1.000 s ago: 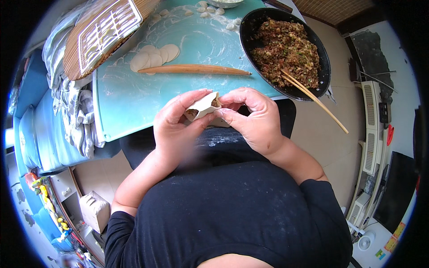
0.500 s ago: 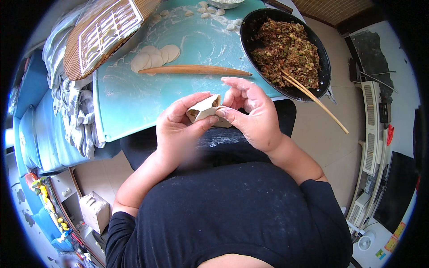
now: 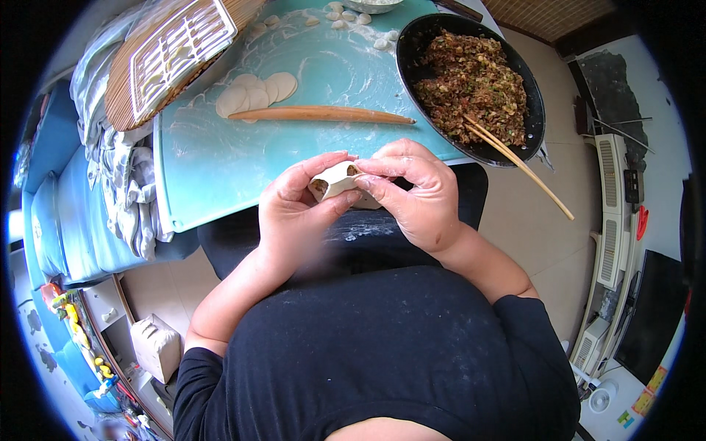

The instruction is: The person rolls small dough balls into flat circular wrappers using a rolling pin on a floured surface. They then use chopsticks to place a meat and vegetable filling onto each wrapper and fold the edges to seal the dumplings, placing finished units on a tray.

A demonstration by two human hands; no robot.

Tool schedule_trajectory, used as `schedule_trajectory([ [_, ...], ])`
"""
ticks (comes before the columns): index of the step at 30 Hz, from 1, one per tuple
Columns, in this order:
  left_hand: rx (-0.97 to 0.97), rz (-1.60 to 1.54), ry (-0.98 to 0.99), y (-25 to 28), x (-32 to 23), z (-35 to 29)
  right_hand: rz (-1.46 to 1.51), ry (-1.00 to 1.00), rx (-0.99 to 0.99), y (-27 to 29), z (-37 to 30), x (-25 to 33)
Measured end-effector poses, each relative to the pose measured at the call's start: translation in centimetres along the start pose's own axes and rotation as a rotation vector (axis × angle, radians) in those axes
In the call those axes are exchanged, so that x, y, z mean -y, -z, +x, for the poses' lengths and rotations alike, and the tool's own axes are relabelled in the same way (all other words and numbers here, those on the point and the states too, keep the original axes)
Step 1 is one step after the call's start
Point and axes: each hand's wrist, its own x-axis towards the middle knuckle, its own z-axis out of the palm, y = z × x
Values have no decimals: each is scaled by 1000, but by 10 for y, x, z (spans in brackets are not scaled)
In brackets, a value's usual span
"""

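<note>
Half-folded white dough dumpling [image 3: 337,178], brown filling [image 3: 321,188] showing at its openings, sits between the bare left hand [image 3: 296,209], pinching it from nine o'clock, and the bare right hand [image 3: 415,189], pinching its three-o'clock edge. A tapered brown wooden rolling pin [image 3: 323,114] lies toward twelve.

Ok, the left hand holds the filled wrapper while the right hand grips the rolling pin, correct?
One thing is off: in the head view, the right hand pinches the filled wrapper, while the rolling pin lies untouched on the teal surface. The left hand does hold the wrapper.
</note>
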Motion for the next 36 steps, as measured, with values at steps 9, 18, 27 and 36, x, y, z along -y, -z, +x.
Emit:
schedule_trajectory([
  [9,27,-23,1,-2,-4,1,-102,150,-33,-1,-1,-4],
  [18,8,-30,19,-1,-1,-1,-145,156,38,-2,2,-4],
  [27,30,9,14,-2,-2,-1,-296,383,9,3,3,-4],
  [36,49,24,84,0,-5,0,-323,372,-11,-1,6,-6],
])
